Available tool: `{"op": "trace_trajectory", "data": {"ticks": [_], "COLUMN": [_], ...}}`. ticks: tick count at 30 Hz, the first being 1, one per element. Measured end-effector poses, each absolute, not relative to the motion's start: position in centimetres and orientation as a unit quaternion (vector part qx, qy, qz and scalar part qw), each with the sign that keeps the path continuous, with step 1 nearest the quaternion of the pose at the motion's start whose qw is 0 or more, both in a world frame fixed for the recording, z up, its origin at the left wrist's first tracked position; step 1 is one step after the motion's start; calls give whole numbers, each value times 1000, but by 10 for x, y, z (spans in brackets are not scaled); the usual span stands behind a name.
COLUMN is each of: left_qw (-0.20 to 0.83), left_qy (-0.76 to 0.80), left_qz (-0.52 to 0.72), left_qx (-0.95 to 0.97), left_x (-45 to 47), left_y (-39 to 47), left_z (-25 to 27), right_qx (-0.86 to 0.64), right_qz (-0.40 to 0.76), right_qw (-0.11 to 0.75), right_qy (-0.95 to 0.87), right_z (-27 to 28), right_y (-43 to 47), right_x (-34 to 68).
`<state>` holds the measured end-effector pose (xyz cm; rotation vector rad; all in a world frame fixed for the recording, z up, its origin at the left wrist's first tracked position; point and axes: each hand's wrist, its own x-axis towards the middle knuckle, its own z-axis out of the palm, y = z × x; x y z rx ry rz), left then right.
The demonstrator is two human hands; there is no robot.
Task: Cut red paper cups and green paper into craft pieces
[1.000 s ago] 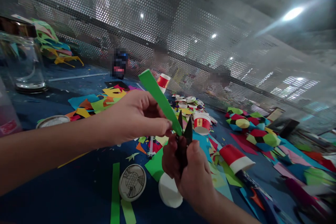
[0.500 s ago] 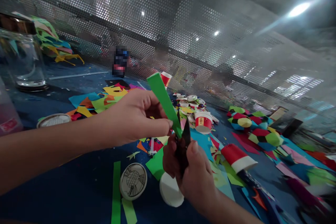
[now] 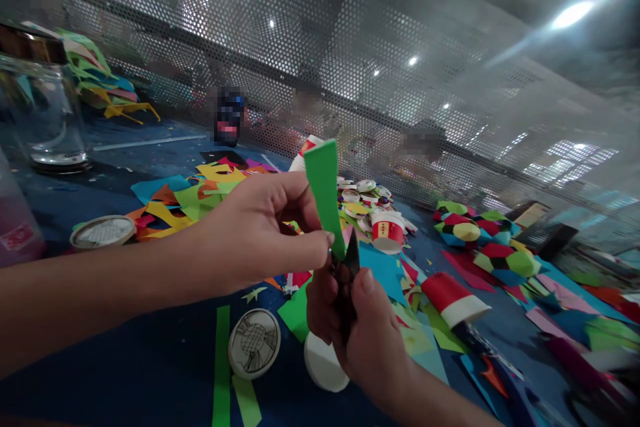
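My left hand pinches a green paper strip by its left edge, thumb and fingers closed. The strip stands nearly upright, its lower end between the blades of dark scissors. My right hand is wrapped round the scissors' handles, with the blades pointing up and parted. Below the hands lie a round lid with a line drawing, a plain white lid partly behind my right hand, and a long green strip. A green paper piece shows beside my right hand.
Coloured paper scraps are heaped beyond my left arm. A red-and-white paper cup stands near a pile of small lids; another cup lies tipped at right. A glass jar stands at left. Perforated metal panels rise behind the table.
The green strip has turned from leaning left to nearly upright, its top swinging right. The scissors have shifted slightly left with my right hand. My left hand keeps its pinch.
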<state>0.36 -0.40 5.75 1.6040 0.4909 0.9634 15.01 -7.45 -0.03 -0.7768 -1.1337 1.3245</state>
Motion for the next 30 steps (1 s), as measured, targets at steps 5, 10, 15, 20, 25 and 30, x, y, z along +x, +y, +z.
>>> {"op": "trace_trajectory", "data": {"ticks": [5, 10, 15, 20, 25, 30], "left_qw": [560, 543, 547, 541, 542, 555], "left_qy": [211, 212, 210, 207, 208, 211], "left_qz": [424, 443, 443, 450, 453, 449], "left_qx": [680, 681, 679, 679, 677, 668], "left_x": [5, 6, 7, 7, 8, 9], "left_y": [-8, -11, -12, -11, -11, -13], "left_z": [56, 56, 56, 56, 55, 58], "right_qx": [-333, -354, -358, -356, -375, -349], "right_qz": [581, 588, 579, 573, 566, 556], "right_qw": [576, 576, 589, 590, 597, 597], "right_qy": [-469, -444, -435, -443, -428, -461], "right_z": [1, 3, 1, 1, 0, -3], "right_y": [-76, -78, -77, -77, -77, -76], "right_x": [149, 148, 148, 148, 148, 147]}}
